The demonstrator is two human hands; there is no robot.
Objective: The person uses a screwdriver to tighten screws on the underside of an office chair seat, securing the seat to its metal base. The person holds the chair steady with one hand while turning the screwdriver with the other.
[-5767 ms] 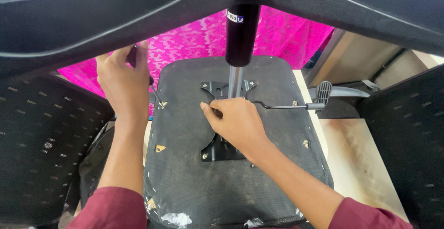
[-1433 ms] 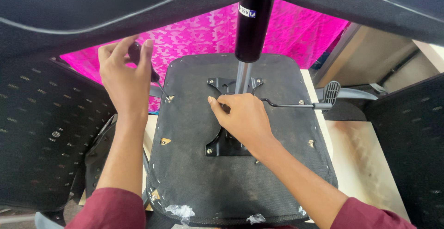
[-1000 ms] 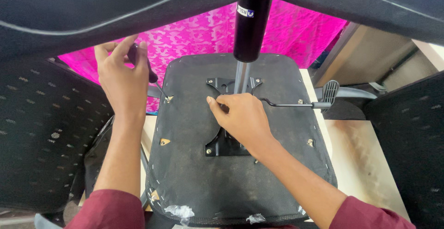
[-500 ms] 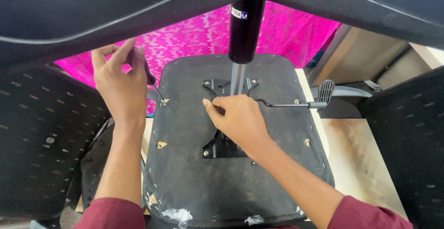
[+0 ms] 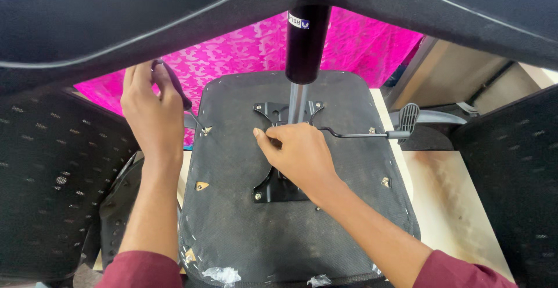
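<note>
Screwdriver [image 5: 177,89] in left hand [image 5: 152,116] slants down-right toward seat underside [image 5: 244,230].

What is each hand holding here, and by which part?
Left hand grips a screwdriver by its dark handle. Right hand rests on the metal mounting plate; whether it grips anything is hidden.

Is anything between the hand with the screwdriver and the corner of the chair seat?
Nothing visible. The left hand holds the screwdriver, whose tip sits at the seat underside corner hole, with open space around it.
</note>
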